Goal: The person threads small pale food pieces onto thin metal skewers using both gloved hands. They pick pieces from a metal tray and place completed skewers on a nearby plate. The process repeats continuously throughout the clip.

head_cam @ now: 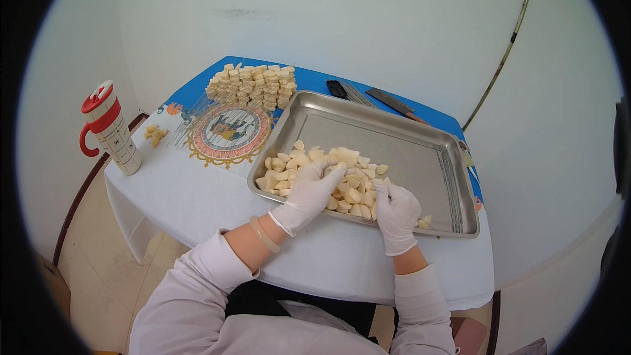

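My left hand [315,182], in a white glove, is over the heap of pale cut vegetable pieces [352,195] in a metal tray. Its thumb and forefinger pinch a small pale piece [341,165]. To its right is my right hand [398,209], also gloved, above the tray's near edge. The right fingers are bent in towards the thumb; whatever may be between them is too small to make out. Just right of that hand, a loose piece [425,221] lies by the near wall. The stainless-steel tray [367,112] sits at an angle on the table.
Pieces threaded on thin metal skewers [251,86] are stacked at the back left. Along the tray's right side lies a bundle of skewers [448,190]. Behind the tray are a cleaver [389,99] and a black container [336,89]. A tumbler [112,130] and small scraps [156,134] stand left.
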Demonstrator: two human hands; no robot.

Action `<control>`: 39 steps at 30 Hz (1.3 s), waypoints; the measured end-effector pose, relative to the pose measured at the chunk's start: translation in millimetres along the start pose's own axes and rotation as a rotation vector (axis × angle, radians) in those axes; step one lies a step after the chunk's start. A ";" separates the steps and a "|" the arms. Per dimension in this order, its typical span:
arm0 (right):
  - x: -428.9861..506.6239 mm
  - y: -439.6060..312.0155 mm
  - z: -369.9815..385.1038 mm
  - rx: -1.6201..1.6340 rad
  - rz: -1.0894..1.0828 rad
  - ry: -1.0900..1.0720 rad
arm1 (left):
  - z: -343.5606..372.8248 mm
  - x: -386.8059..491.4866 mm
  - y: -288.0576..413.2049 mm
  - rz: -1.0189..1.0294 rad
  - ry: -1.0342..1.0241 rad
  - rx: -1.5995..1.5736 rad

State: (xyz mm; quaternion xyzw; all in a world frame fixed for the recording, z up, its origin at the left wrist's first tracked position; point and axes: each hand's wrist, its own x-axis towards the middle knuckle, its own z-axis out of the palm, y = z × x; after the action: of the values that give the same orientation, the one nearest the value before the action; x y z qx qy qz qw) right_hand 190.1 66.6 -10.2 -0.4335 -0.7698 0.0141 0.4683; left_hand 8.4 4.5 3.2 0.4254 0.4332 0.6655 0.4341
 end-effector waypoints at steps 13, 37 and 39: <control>0.1 -7.4 -2.5 0.077 -0.119 0.021 | 10.2 -8.5 -10.0 0.067 -0.107 0.069; 4.6 -6.2 -3.2 0.225 -0.292 0.082 | 3.0 -4.8 4.8 -0.170 -0.059 -0.244; 4.8 -4.8 -2.1 0.206 -0.310 0.089 | 2.6 -3.4 3.1 -0.194 -0.095 -0.300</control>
State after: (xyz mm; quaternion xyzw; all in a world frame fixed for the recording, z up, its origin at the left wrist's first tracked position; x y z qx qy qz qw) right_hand 187.6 66.1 -3.6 -0.2598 -0.8003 0.0013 0.5404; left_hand 11.1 1.1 6.1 0.3430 0.3469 0.6569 0.5748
